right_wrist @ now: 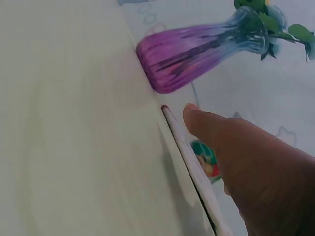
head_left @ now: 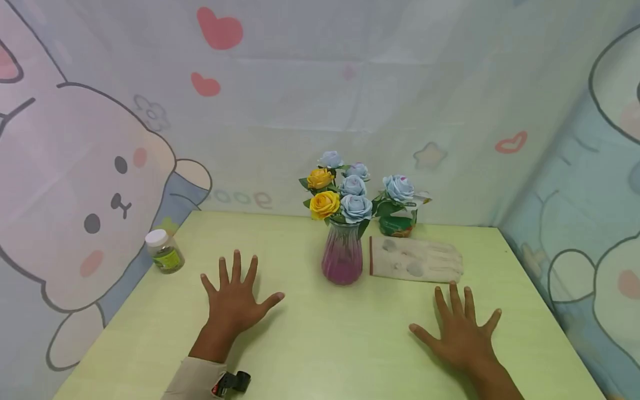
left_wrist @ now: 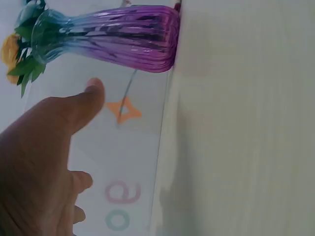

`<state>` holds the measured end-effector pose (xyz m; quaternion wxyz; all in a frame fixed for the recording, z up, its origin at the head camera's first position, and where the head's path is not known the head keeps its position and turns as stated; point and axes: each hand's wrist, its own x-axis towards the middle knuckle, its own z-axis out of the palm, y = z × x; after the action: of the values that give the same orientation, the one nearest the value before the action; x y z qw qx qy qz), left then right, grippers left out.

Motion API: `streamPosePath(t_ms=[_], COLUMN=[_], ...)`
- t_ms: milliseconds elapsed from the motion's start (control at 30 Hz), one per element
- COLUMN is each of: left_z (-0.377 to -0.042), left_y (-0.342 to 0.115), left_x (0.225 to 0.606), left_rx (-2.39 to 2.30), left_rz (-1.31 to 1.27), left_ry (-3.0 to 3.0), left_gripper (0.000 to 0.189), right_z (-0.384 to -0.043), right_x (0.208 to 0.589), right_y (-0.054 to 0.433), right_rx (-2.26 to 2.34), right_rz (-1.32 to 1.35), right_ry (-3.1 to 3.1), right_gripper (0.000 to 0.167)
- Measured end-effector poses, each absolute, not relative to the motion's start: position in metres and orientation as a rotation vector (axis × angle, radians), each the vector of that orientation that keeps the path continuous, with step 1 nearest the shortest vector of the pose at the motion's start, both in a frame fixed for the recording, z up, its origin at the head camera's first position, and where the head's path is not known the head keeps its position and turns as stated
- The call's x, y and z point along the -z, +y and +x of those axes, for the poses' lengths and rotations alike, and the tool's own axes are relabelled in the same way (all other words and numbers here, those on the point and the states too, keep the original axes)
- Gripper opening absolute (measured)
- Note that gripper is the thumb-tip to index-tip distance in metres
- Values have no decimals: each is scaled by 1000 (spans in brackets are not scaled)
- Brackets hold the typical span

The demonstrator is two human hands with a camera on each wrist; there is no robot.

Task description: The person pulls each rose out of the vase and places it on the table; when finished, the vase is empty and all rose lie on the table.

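My left hand (head_left: 232, 303) is spread over the left part of the table, fingers straight and apart, holding nothing. Over the right part, my right hand (head_left: 461, 333) is spread the same way, just in front of a pale work glove (head_left: 417, 259) with a dark red cuff edge. Between and beyond the hands stands a ribbed glass vase (head_left: 342, 261), purple below and clear bluish at the neck. Blue roses (head_left: 356, 208) and yellow roses (head_left: 324, 205) with green leaves rise from it, one blue rose leaning out to the right.
A small jar (head_left: 166, 254) with a white lid and green label stands at the table's left edge. Behind the glove sits a green package (head_left: 396, 225), partly covered by leaves. Cartoon-printed cloth (head_left: 320, 100) hangs around the back and sides of the pale yellow-green table (head_left: 330, 339).
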<state>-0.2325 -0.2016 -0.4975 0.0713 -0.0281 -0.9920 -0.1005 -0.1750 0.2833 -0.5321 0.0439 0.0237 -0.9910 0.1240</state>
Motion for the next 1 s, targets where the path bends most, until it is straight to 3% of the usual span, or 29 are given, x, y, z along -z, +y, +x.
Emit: streamPosePath(t_ms=[200,500,733,1000], left_z=[-240,-260,-277,-292], left_y=[-181,-134,-106,-82], left_x=[481,445,428,427], left_rx=[372,837,1398,1639], left_rz=[-145,-206,-273,-322], left_ry=[-2930,-2705,-2482,-2338], left_gripper=[112,86,79,75], right_z=[-181,-214,-247,-282], right_x=[536,545,550,550], right_y=[262,215,180,159], right_rx=[-397,-646,-871,-1054], right_rz=[151,343,452,427], right_ry=[-2975,-2860,-2797,-2675], right_gripper=[112,101,107,117])
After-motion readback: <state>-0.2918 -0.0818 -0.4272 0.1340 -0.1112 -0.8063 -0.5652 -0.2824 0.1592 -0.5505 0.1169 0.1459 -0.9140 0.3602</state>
